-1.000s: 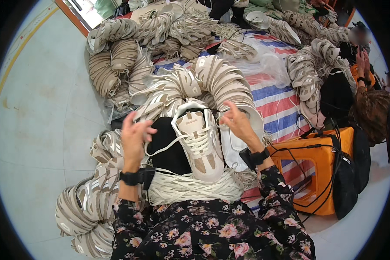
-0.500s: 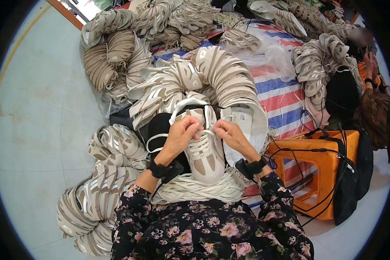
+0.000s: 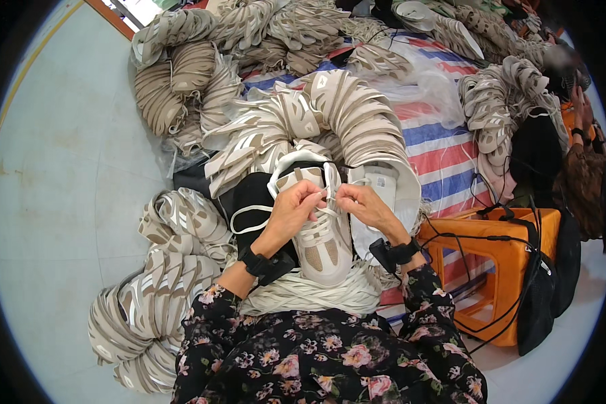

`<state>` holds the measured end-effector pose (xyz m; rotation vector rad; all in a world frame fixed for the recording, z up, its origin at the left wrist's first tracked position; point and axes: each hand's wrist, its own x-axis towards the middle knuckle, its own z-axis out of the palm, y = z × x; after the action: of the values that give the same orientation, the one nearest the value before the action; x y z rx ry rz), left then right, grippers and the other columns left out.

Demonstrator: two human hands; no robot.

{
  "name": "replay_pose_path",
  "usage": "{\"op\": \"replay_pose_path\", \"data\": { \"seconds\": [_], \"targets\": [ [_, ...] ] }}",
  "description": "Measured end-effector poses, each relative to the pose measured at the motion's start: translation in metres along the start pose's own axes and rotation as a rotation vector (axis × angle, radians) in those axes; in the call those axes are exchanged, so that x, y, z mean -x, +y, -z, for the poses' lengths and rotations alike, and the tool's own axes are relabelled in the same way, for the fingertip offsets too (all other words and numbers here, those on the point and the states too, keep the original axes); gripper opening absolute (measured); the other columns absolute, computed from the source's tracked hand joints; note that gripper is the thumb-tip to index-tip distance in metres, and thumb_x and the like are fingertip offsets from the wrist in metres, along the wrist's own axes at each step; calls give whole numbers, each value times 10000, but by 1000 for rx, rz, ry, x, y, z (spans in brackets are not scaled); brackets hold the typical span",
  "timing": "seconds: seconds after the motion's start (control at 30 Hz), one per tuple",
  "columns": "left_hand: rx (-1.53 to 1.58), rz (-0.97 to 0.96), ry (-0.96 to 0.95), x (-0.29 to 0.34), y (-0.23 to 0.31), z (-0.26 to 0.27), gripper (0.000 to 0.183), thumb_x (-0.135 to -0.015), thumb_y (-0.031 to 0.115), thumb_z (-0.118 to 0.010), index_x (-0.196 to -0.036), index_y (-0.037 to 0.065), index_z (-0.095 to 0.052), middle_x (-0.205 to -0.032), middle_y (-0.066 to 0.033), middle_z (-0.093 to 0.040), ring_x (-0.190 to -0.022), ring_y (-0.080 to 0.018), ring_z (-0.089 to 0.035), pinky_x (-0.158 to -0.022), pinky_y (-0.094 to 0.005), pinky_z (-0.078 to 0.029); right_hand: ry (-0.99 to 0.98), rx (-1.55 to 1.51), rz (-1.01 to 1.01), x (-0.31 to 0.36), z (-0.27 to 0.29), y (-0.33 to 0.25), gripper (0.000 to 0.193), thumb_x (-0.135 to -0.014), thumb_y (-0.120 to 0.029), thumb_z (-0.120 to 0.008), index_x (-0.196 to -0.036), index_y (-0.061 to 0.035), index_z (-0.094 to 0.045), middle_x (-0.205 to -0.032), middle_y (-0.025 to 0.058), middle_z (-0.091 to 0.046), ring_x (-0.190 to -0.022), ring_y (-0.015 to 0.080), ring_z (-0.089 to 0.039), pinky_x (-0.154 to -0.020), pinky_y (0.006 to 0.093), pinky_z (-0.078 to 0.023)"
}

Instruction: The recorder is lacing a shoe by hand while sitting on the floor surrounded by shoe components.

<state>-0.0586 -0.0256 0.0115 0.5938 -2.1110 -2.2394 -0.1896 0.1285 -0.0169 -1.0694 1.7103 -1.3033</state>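
A white and beige shoe upper (image 3: 320,232) on a black last lies in my lap, toe toward me. My left hand (image 3: 291,212) and my right hand (image 3: 363,205) meet over its lacing area, each pinching the white lace (image 3: 330,200) between fingertips. A loose loop of lace (image 3: 246,219) hangs off to the left over the black last. A bundle of white laces (image 3: 310,293) rests across my lap under the shoe. Both wrists wear black bands.
Stacked rows of beige and white shoe uppers (image 3: 296,128) curve ahead and pile at my left (image 3: 155,289). An orange stool (image 3: 501,266) with black cables stands at my right. Another person (image 3: 572,148) sits at the far right on a striped tarp (image 3: 444,155).
My hands, spread apart a second ago with the lace pulled wide, have come together over the shoe's lacing area and now pinch the lace close together.
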Motion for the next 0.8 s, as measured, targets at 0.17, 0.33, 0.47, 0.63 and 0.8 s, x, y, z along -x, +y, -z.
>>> {"op": "replay_pose_path", "data": {
  "seconds": [0.17,0.33,0.47,0.63,0.8],
  "targets": [
    [1,-15,11,2,-1,0,142,-919,141,-475,-945,14,-533,-1003,-62,-607,-800,-70,-583,-569,-182,-461,15,158,67,-5,2,-5,164,-771,-163,-496,-767,1,-513,-597,97,-491,-542,209,-468,-529,318,-387],
    [-4,-12,25,1,-2,-1,145,-916,146,-483,-941,17,-546,-953,-52,-615,-761,-56,-577,-533,-171,-443,17,184,85,-4,-1,-7,142,-766,-144,-502,-768,-2,-511,-620,144,-518,-563,290,-506,-536,355,-399],
    [-36,-9,46,3,6,-7,143,-906,145,-502,-921,21,-571,-853,-27,-617,-688,-27,-540,-501,-157,-405,170,438,286,-7,-13,-7,108,-765,-113,-546,-775,-6,-527,-633,145,-533,-570,284,-513,-533,349,-406],
    [11,-130,202,18,4,4,139,-901,133,-509,-927,11,-570,-834,-38,-617,-629,-40,-530,-502,-164,-407,64,369,138,-7,-7,-18,125,-769,-132,-584,-797,-22,-534,-682,143,-565,-616,320,-539,-566,371,-431],
    [158,-231,594,38,-14,38,115,-892,93,-507,-881,-5,-565,-785,-49,-600,-547,-71,-530,-486,-186,-436,318,468,509,-22,-14,-34,150,-749,-78,-624,-868,-10,-561,-814,99,-578,-764,278,-537,-633,351,-457]
  ]
}}
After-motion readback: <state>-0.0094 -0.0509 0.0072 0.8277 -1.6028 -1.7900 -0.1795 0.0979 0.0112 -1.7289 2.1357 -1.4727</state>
